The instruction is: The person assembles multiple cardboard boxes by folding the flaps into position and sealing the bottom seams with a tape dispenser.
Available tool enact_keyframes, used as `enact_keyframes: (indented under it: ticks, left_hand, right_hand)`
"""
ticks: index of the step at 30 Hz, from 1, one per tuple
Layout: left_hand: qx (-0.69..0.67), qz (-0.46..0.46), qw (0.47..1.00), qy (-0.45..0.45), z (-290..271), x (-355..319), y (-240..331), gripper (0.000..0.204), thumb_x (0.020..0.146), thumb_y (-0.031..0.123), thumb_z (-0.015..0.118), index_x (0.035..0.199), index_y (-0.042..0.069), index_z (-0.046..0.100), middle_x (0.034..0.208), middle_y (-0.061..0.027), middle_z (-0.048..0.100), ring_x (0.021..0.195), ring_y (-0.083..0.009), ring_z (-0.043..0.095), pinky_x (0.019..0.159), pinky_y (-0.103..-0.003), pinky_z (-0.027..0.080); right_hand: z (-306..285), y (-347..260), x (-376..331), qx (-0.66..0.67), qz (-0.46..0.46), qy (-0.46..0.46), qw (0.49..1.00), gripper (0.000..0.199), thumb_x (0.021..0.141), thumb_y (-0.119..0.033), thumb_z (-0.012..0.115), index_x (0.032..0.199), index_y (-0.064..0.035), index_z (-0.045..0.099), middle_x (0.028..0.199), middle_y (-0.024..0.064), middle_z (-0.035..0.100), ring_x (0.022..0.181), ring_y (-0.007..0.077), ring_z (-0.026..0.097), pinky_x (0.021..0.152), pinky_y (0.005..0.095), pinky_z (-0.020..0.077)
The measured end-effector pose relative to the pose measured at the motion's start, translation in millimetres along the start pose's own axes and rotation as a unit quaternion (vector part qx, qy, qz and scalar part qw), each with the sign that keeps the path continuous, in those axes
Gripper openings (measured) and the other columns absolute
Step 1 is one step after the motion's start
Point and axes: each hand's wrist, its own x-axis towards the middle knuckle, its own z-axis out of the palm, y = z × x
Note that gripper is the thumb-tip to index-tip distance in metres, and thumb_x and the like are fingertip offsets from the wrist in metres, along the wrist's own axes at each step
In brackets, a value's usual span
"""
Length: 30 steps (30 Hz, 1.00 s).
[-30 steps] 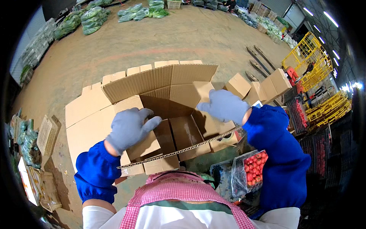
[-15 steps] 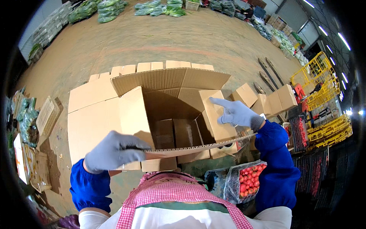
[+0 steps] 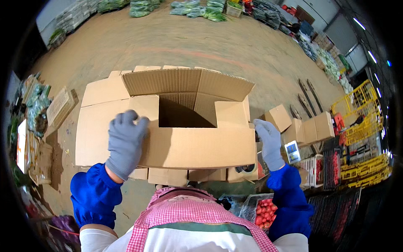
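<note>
Pinning side flaps (image 3: 231, 114), apparently, 6 o'clock carton flap (image 3: 199, 148) lies folded; left gloved hand (image 3: 127, 143) at 9 o'clock, loosely open; right gloved hand (image 3: 269, 143) at 3, grip unclear.

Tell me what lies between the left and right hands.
In the head view, the cardboard box lies between the left hand and right hand, its near flap folded down.
</note>
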Motion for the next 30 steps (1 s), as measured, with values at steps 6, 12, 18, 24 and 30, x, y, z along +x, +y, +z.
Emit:
enact_keyframes:
  ticks: [6, 12, 18, 24, 30]
  left_hand:
    - [-0.046, -0.004, 0.996, -0.07, 4.3, -39.6, 32.9, 0.047, 0.08, 0.026, 0.063, 0.117, -0.001, 0.054, 0.115, -0.0202, 0.054, 0.111, -0.0386, 0.051, 0.096, -0.046, 0.041]
    - [-0.095, -0.007, 0.995, -0.018, 3.5, -58.2, 45.1, 0.069, 0.08, 0.042, 0.066, 0.126, -0.005, 0.048, 0.132, -0.0265, 0.046, 0.127, -0.0431, 0.041, 0.109, -0.05, 0.031]
    - [-0.143, -0.003, 0.99, -0.009, 1.5, -65.7, 35.3, 0.073, 0.076, 0.046, 0.07, 0.125, -0.004, 0.049, 0.128, -0.0242, 0.048, 0.124, -0.0413, 0.044, 0.108, -0.049, 0.032]
    - [-0.226, 0.069, 0.965, -0.114, -9.0, -47.9, -5.2, 0.064, 0.075, 0.042, 0.072, 0.123, 0.004, 0.054, 0.123, -0.0216, 0.052, 0.119, -0.0387, 0.049, 0.102, -0.049, 0.039]
    - [-0.208, 0.203, 0.954, -0.068, 15.3, 47.6, -51.6, 0.064, 0.077, 0.05, 0.067, 0.131, 0.019, 0.052, 0.129, -0.0259, 0.046, 0.113, -0.0432, 0.049, 0.098, -0.048, 0.04]
  right_hand:
    - [19.0, -49.5, 39.4, -0.376, -0.42, 0.095, 0.82, 0.039, 0.079, -0.012, 0.069, 0.116, -0.0034, 0.06, 0.107, 0.0146, 0.06, 0.093, 0.0286, 0.058, 0.084, 0.0369, 0.0477]
    - [85.1, -111.5, 99.6, -0.43, -0.568, 0.009, 0.702, 0.049, 0.082, -0.017, 0.066, 0.127, -0.007, 0.052, 0.11, 0.0158, 0.061, 0.1, 0.0356, 0.057, 0.085, 0.0424, 0.0469]
    - [92.2, -100.3, 71.0, -0.493, -0.391, -0.22, 0.746, 0.049, 0.088, -0.03, 0.06, 0.131, -0.0096, 0.049, 0.112, 0.0154, 0.061, 0.101, 0.0332, 0.059, 0.081, 0.04, 0.0489]
    - [75.7, -53.0, 23.8, -0.559, -0.37, -0.314, 0.672, 0.06, 0.089, -0.051, 0.049, 0.14, -0.021, 0.044, 0.143, 0.0122, 0.04, 0.133, 0.0372, 0.035, 0.109, 0.0464, 0.0273]
    - [90.7, -53.7, 11.1, -0.612, -0.326, -0.271, 0.667, 0.058, 0.087, -0.05, 0.052, 0.138, -0.0218, 0.046, 0.142, 0.0114, 0.041, 0.131, 0.0358, 0.036, 0.109, 0.047, 0.0265]
